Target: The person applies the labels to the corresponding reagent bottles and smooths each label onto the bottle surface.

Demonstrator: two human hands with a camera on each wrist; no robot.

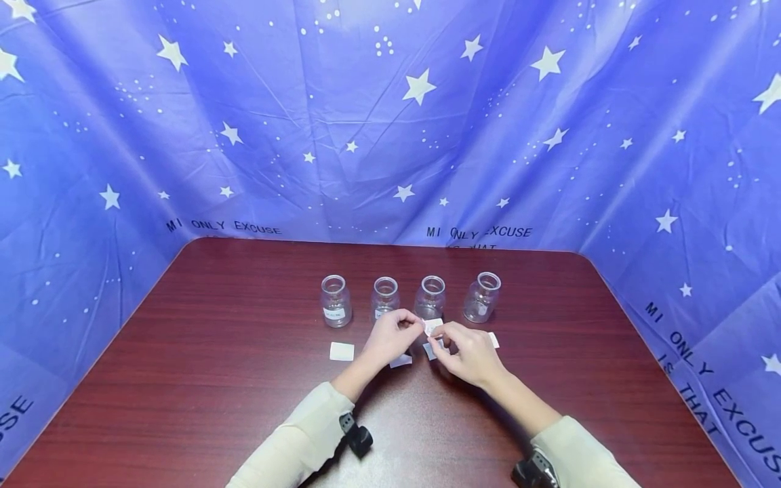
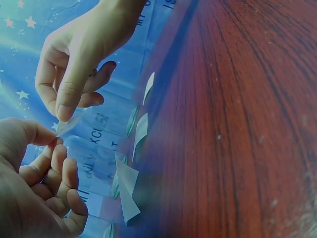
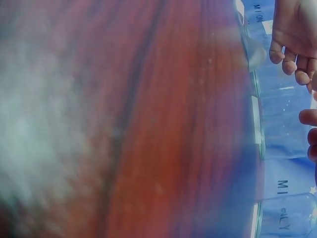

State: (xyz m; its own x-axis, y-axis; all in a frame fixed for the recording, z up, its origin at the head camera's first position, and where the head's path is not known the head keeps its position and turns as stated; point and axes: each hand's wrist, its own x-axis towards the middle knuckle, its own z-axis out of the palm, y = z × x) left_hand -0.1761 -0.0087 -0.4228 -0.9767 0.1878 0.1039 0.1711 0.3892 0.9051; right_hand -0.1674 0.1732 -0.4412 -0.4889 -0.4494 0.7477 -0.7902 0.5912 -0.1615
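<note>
A small white label (image 1: 433,326) is held up between the two hands in front of the third glass jar (image 1: 432,298). The left hand (image 1: 392,337) pinches its left edge between thumb and index finger, the other fingers loosely curled. From the other side, the right hand (image 1: 473,354) pinches the label with thumb and fingertips. In the left wrist view the label (image 2: 66,127) looks thin and partly see-through. Beneath the hands a white paper piece (image 1: 432,350) lies on the table. The right wrist view catches only parts of the hands at its right edge.
A labelled jar (image 1: 335,301) stands at the left of the row, a second jar (image 1: 386,293) beside it, and another jar (image 1: 483,298) at the right end. More paper pieces (image 1: 342,351) lie before the jars on the reddish-brown table (image 1: 183,379). A starry blue curtain (image 1: 342,102) hangs behind.
</note>
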